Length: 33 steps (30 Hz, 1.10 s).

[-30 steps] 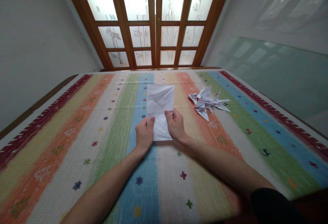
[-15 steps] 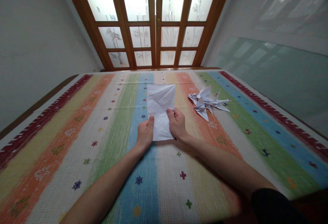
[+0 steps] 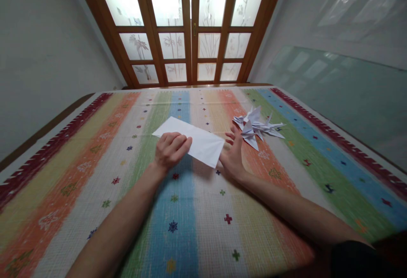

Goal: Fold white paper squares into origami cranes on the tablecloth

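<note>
A white sheet of paper (image 3: pixel 203 142) is held above the tablecloth, slanting down from upper left to lower right. My left hand (image 3: pixel 172 150) grips its near long edge, thumb on top and fingers curled. At the paper's right end is my right hand (image 3: pixel 233 154), its fingers spread and apart. Whether the right hand touches the paper's edge I cannot tell. Just beyond the right hand lies a small cluster of folded white paper cranes (image 3: pixel 254 126).
A striped, patterned tablecloth (image 3: pixel 133 201) covers the table. Wooden doors with frosted panes (image 3: pixel 173 44) stand behind the far edge. A pale glass-like panel (image 3: pixel 333 82) leans along the right wall.
The paper has turned from upright to a slanted, lengthwise position. My left hand has shifted left with it. My right hand has let go its grip and opened, moving slightly right.
</note>
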Available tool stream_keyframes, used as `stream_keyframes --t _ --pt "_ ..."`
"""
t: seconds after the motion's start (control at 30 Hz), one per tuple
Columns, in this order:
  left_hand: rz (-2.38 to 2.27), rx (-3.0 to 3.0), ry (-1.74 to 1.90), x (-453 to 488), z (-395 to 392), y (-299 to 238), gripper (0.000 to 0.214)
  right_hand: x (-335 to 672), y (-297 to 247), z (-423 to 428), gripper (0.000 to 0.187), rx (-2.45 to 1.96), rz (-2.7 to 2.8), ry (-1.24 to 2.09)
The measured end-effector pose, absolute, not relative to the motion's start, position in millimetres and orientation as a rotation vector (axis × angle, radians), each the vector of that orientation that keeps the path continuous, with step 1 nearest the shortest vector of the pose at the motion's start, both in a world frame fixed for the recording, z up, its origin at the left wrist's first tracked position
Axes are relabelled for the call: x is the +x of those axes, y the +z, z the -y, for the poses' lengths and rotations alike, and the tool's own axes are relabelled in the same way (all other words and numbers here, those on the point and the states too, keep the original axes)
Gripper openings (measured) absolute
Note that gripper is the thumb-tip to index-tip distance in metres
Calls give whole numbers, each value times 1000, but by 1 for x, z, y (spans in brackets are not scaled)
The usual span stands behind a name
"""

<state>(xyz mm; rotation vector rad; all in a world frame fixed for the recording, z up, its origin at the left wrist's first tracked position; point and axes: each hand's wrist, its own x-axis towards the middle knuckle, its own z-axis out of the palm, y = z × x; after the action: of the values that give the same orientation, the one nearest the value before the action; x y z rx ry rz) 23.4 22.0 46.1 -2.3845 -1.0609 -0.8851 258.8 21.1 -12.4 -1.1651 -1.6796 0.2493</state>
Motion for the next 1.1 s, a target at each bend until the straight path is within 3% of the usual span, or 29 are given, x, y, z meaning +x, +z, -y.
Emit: stream_keyframes --t 0.07,0.2,0.27,0.43,0.6,0.8,0.93,1.1 --pt "1023 -2434 -695 20 -29 36 26 267 -12 -16 81 -1199 1754 119" --pt "931 -2589 -331 17 -35 17 23 274 -8 -7 41 -1001 2355 27" --pt "901 -2653 -194 16 -33 13 19 273 -6 -5 30 -933 2529 32" --pt "929 -2751 -181 21 -22 16 12 267 -4 -5 28 -946 2574 111" --pt "950 -2841 -359 36 -9 11 22 261 -2 -6 24 -980 2476 208" --pt "1568 -2807 -661 40 -6 5 29 260 4 -22 21 -1168 2309 431" --pt "1977 -2618 -637 45 -5 9 24 252 6 -39 22 -1309 2141 557" --pt "2050 -2441 -402 58 0 13 44 240 4 -48 20 -1392 2137 509"
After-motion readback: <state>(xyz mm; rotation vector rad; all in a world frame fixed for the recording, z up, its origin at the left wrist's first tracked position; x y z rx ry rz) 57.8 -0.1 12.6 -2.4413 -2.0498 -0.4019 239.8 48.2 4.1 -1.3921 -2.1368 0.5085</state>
